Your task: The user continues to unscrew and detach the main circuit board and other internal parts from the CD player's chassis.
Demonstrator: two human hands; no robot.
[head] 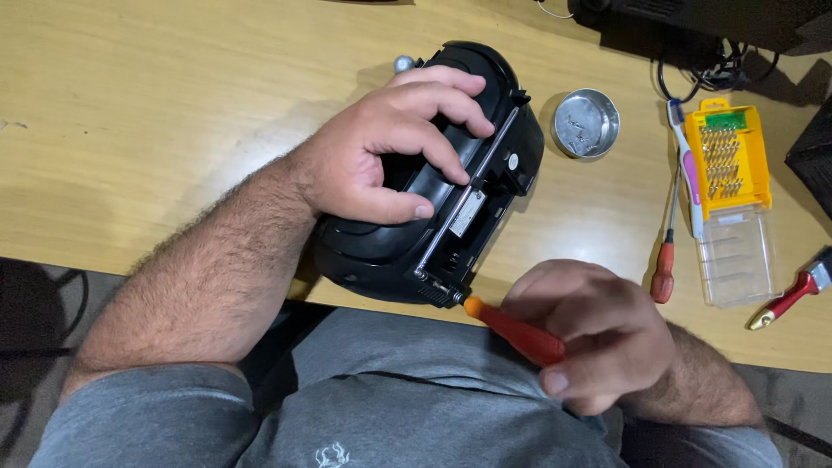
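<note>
A black portable radio (407, 251) lies on its front on the wooden table (173, 104), its back and metal antenna rod (472, 186) facing up. My left hand (390, 143) grips the radio's body from above, fingers curled over it. My right hand (589, 334) is closed around an orange-handled screwdriver (511, 334), whose tip meets the radio's near corner at the table edge.
A round metal dish (587, 122) sits right of the radio. Further right lie a yellow bit case with a clear lid (728, 199), a white and pink toothbrush (687, 165), a second orange-handled screwdriver (666, 260) and a red-handled tool (793, 299). Dark equipment and cables (702, 35) fill the far right.
</note>
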